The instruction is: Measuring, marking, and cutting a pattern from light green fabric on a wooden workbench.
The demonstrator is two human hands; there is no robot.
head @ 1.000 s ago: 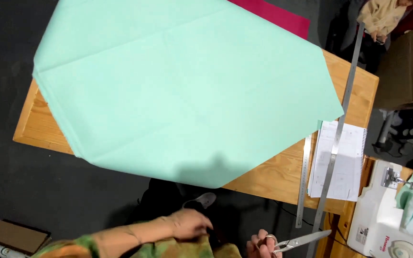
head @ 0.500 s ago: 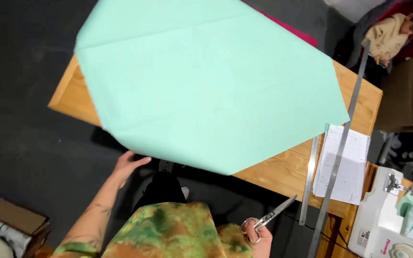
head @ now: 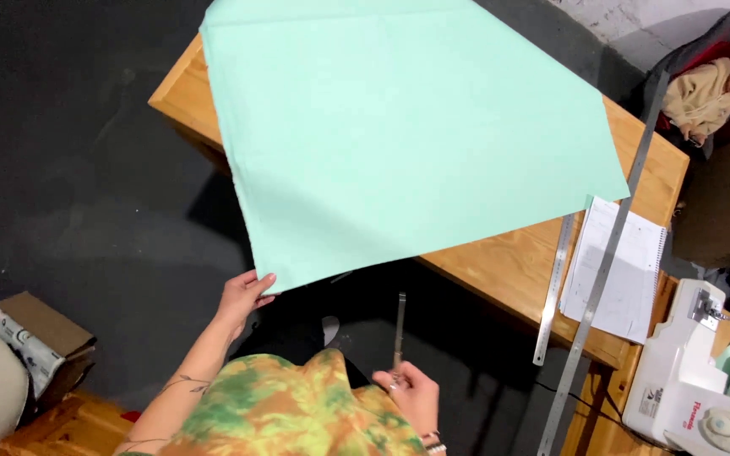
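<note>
Head cam: big mint-green fabric (head: 399, 135) lies flat over the wooden table (head: 509, 266), its near corner hanging off the edge; left hand (head: 245, 297) pinches that corner; right hand (head: 409, 395) is closed around scissors (head: 399, 328), blades pointing up toward the cloth.

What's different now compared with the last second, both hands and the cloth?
The left hand left the lap, reached out and took hold of the hanging corner of the mint-green fabric. The right hand swung the scissors from lying sideways to pointing up toward the fabric edge. The fabric lies spread on the wooden table as before; the two steel rulers, notebook and sewing machine stayed put.
</note>
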